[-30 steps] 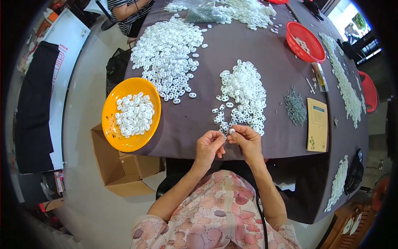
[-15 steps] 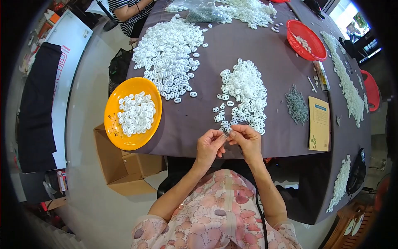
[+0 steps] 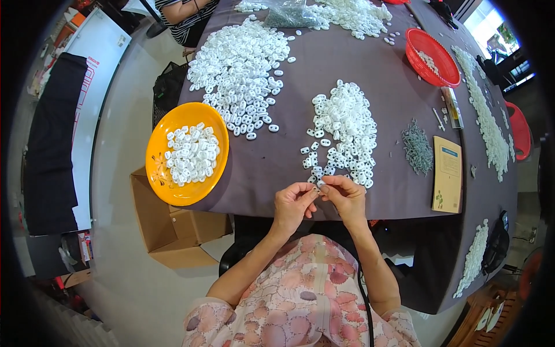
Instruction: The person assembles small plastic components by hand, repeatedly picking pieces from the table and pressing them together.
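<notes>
My left hand (image 3: 293,207) and my right hand (image 3: 348,202) meet at the table's near edge, fingertips pinched together. Between them is a small white plastic piece (image 3: 320,183), mostly covered by the fingers; any finer part at the tips is too small to make out. Just beyond lies a heap of oval white two-hole plastic pieces (image 3: 347,124), with several loose ones (image 3: 312,162) beside it. On the left, an orange plate (image 3: 218,124) holds more white pieces (image 3: 193,156).
A larger heap of white pieces (image 3: 240,63) lies far left. To the right are small grey parts (image 3: 417,149), a tan notebook (image 3: 446,188) and a red basket (image 3: 411,52). A cardboard box (image 3: 165,231) stands below the plate. Another person's arm (image 3: 179,10) shows at the far left.
The view has shifted slightly, so the things on the table sit a little farther right. My hands stay together at the same spot, with small finger movements around the white piece.
</notes>
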`<action>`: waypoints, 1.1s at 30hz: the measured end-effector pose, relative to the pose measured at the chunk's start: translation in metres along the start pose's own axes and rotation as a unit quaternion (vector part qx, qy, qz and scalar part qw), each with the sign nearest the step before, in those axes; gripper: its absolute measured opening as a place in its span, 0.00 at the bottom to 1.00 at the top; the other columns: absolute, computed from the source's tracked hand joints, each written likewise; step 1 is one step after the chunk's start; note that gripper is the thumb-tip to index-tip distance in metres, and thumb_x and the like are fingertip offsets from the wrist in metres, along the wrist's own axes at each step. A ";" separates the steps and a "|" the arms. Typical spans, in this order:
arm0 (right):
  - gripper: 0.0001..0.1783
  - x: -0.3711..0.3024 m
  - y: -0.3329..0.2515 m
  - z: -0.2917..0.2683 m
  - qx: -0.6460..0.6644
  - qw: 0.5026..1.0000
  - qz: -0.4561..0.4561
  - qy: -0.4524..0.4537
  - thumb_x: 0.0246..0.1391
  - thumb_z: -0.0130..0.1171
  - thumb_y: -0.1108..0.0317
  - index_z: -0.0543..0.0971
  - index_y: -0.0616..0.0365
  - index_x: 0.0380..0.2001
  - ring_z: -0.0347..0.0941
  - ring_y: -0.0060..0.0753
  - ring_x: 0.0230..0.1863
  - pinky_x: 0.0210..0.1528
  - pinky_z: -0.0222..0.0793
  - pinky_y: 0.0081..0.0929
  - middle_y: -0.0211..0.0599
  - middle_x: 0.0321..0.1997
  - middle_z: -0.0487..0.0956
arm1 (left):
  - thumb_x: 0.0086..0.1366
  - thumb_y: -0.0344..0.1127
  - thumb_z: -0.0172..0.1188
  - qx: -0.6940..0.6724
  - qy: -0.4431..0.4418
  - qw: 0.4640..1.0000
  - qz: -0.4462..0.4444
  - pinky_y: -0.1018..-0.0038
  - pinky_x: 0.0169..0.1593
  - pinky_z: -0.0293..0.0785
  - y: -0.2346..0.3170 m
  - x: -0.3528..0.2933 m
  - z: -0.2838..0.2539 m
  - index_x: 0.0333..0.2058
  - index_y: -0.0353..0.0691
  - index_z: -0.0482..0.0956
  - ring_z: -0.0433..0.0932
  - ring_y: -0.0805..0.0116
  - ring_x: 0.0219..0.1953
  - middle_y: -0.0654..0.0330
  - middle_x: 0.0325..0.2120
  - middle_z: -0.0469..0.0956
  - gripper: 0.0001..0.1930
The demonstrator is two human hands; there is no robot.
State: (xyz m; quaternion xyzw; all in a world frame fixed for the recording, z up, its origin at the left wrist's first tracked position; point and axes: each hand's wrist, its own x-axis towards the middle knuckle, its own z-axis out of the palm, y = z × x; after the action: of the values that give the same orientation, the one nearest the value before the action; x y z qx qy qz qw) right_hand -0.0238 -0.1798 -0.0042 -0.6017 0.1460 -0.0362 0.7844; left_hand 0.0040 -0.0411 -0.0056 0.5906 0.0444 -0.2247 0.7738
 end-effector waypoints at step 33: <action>0.12 -0.013 -0.005 -0.014 -0.357 0.890 -0.278 -0.053 0.43 0.56 0.84 0.76 0.62 0.33 0.71 0.30 0.25 0.25 0.66 0.23 0.40 0.30 0.76 | 0.59 0.24 0.57 0.217 -0.027 0.964 0.153 0.83 0.18 0.65 0.003 -0.006 0.011 0.34 0.32 0.78 0.71 0.81 0.16 0.63 0.23 0.74 0.05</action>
State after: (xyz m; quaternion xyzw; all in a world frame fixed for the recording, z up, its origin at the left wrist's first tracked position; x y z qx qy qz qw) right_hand -0.0398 -0.1912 0.0001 -0.8581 -0.0658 -0.1663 0.4814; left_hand -0.0024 -0.0495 0.0023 0.7382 -0.1170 -0.1241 0.6527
